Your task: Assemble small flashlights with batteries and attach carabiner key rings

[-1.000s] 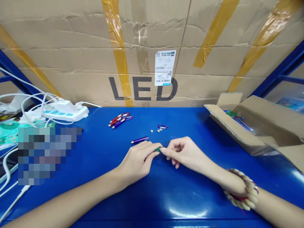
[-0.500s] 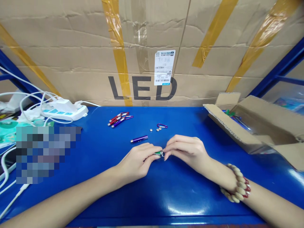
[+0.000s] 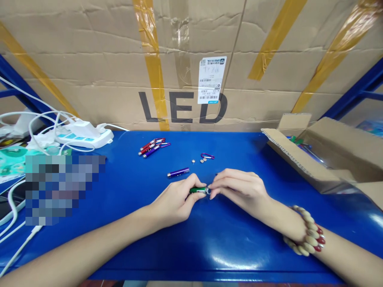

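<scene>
My left hand [image 3: 176,197] pinches a green mini flashlight [image 3: 198,191] between thumb and fingers, its barrel pointing right. At the flashlight's silvery right end, the fingertips of my right hand [image 3: 239,185] are closed on the metal end piece; what exactly lies between them is partly hidden. Just beyond the hands, a purple mini flashlight [image 3: 178,172] lies on the blue table without a clip. Behind it rest a few button cells [image 3: 193,161] and a purple carabiner clip [image 3: 207,156].
Red and purple mini flashlights with carabiners [image 3: 152,147] lie farther back. An open cardboard box [image 3: 302,163] stands at right. At left are a white power strip [image 3: 86,137] and tangled cables. A large carton [image 3: 113,79] walls off the back of the blue table [image 3: 233,247].
My left fingers have shifted along the flashlight, so more of its green barrel shows. My right hand stays at its end. The whole view has moved slightly.
</scene>
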